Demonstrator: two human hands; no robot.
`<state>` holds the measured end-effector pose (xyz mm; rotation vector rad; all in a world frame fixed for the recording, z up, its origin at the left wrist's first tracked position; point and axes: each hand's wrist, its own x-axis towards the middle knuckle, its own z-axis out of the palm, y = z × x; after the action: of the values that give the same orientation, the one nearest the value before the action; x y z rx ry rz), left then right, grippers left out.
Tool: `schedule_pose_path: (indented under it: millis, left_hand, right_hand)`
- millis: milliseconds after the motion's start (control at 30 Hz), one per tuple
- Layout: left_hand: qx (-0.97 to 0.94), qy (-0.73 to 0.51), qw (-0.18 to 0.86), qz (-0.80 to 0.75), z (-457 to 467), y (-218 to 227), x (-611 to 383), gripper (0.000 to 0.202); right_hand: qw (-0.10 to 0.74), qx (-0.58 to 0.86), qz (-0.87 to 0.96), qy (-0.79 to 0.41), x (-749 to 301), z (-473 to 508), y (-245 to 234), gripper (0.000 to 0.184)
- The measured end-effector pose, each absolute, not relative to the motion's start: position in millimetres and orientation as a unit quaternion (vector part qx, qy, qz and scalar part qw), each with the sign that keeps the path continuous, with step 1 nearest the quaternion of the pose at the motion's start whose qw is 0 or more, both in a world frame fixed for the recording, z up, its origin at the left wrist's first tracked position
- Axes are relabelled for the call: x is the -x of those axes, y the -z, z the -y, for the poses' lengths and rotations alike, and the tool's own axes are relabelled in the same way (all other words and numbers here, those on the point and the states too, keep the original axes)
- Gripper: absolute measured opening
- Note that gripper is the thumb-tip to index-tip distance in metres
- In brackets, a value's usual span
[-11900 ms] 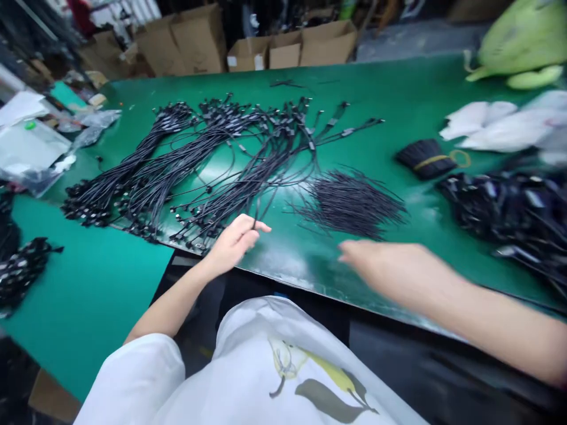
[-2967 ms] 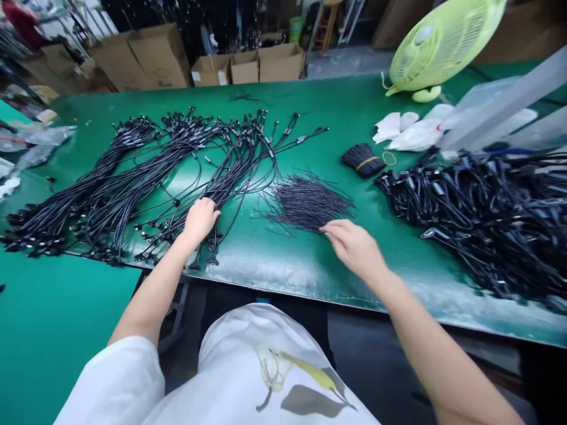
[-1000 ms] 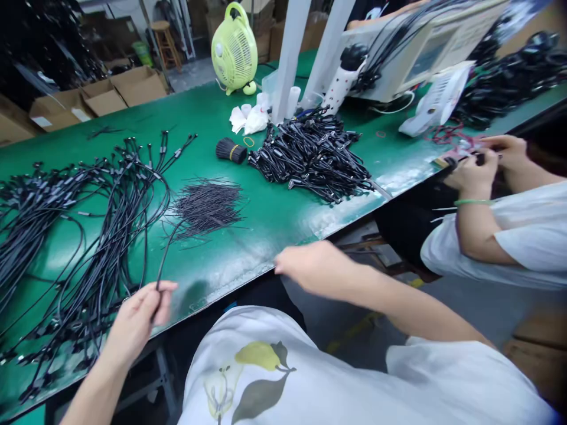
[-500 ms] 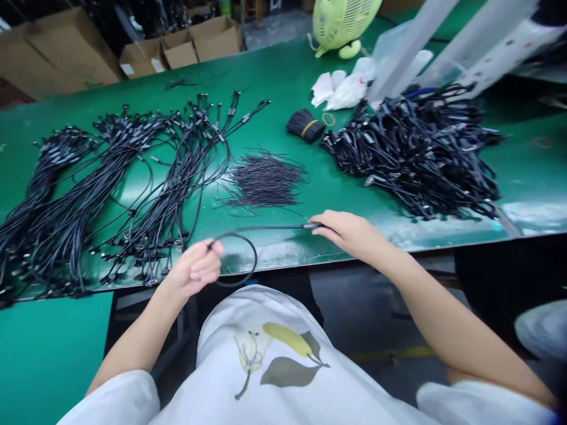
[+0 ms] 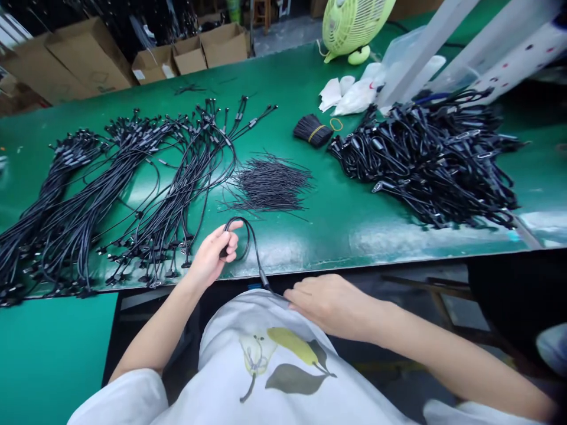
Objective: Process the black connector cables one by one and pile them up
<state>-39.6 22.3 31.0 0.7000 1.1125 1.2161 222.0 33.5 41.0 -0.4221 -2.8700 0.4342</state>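
Note:
My left hand (image 5: 213,255) is closed on a loop of a thin black cable (image 5: 249,248) just above the near edge of the green table (image 5: 354,218). The cable curves down off the edge to my right hand (image 5: 319,300), which pinches its far end by my white shirt. Left of my left hand lies a wide spread of long black cables (image 5: 133,183) with small connectors. Beyond it sits a loose pile of short black ties (image 5: 270,184).
A tangled heap of black cables (image 5: 434,150) covers the table's right side. A banded bundle of ties (image 5: 312,130), white cloths (image 5: 349,94) and a light-green fan (image 5: 354,23) stand farther back. Cardboard boxes (image 5: 155,59) line the far edge. A lower green surface (image 5: 48,354) sits at left.
My right hand has drawn the cable's end from the table edge down to my lap. My left hand has raised its loop slightly toward the table. The view shifted a little left.

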Motion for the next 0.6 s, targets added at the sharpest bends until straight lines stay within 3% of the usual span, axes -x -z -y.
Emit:
schedule_pose_path:
  millis: [100,200,267,333,467,600]
  left_hand:
    - [-0.424,-0.432,0.631,-0.485,-13.0,-31.1,23.0,0.035]
    - [-0.521,-0.344,0.627,-0.465,-2.8,-32.2,12.5,0.033]
    - [-0.499,-0.369,0.651,-0.437,-1.1,-31.6,9.2,0.031]
    - [-0.429,-0.428,0.68,-0.413,-3.4,-29.4,6.5,0.031]
    - [-0.36,-0.442,0.701,-0.428,-6.5,-16.0,-0.2,0.038]
    - [-0.392,-0.439,0.643,-0.49,2.4,11.4,-3.6,0.041]
  right_hand:
    - [0.123,0.168,0.946,-0.25,-205.8,-46.0,-44.1,0.035]
    - [0.225,0.255,0.868,-0.361,-193.7,-73.4,-38.3,0.031]
    - [0.322,0.299,0.779,-0.448,-185.4,-85.9,-27.7,0.027]
    - [0.376,0.313,0.683,-0.542,-174.9,-88.2,-13.3,0.04]
    - [0.386,0.343,0.475,-0.712,-154.8,-75.3,10.8,0.042]
    - [0.401,0.332,0.267,-0.811,-146.5,-65.9,11.1,0.044]
